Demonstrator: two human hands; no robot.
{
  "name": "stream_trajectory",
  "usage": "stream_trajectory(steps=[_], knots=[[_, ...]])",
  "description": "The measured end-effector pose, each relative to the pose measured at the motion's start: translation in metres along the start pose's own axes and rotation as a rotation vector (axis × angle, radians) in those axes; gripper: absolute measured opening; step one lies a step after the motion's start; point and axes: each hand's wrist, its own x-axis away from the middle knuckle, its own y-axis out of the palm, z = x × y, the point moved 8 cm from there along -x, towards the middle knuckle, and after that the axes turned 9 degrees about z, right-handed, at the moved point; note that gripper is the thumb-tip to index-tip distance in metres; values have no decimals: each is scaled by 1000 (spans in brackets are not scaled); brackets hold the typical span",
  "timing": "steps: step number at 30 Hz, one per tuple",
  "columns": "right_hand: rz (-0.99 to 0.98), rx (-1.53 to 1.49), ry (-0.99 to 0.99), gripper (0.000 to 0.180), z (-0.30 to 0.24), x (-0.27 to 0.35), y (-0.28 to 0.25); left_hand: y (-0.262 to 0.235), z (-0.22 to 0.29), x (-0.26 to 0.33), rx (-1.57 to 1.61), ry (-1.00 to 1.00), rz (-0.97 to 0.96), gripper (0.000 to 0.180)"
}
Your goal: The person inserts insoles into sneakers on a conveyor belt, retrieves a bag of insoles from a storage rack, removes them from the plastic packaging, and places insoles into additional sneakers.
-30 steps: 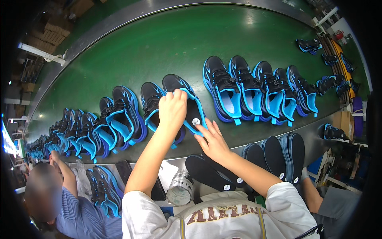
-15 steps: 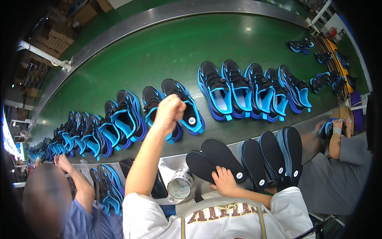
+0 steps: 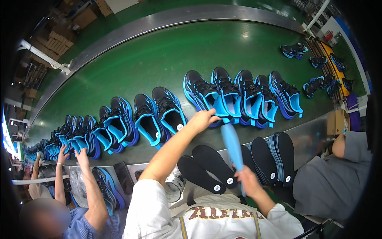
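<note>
My left hand [image 3: 205, 120] reaches across to the heel of a black and blue sneaker [image 3: 199, 89], its fingers closed on the heel collar. Upright in my right hand [image 3: 250, 181] is an insole [image 3: 232, 143], its light blue face showing and its tip near that sneaker's heel. Two black insoles [image 3: 211, 165] with round white stickers lie side by side on the metal ledge in front of me. Right of them stand stacks of black insoles [image 3: 283, 155], one partly hidden behind the raised insole.
Sneakers [image 3: 147, 119] line the green belt [image 3: 159, 51] to the left, with several more at the right. A clear roll [image 3: 174, 187] and a dark phone [image 3: 124, 177] sit on the ledge [image 3: 310, 127]. A co-worker's hands [image 3: 81, 157] touch shoes at left; another person sits at right.
My left hand has gone from a fist over the left sneakers to the heel of a sneaker farther right. My right hand has left the flat insoles and now holds one up.
</note>
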Motion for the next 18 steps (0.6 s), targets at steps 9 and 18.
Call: stream_trajectory(steps=[9,18], knots=[[513,357,-475,16,-143,-61,-111,8,25,3,324,-263,182,41],[216,860,-835,11,-204,-86,-43,-51,2,-29,-551,-128,335,56]])
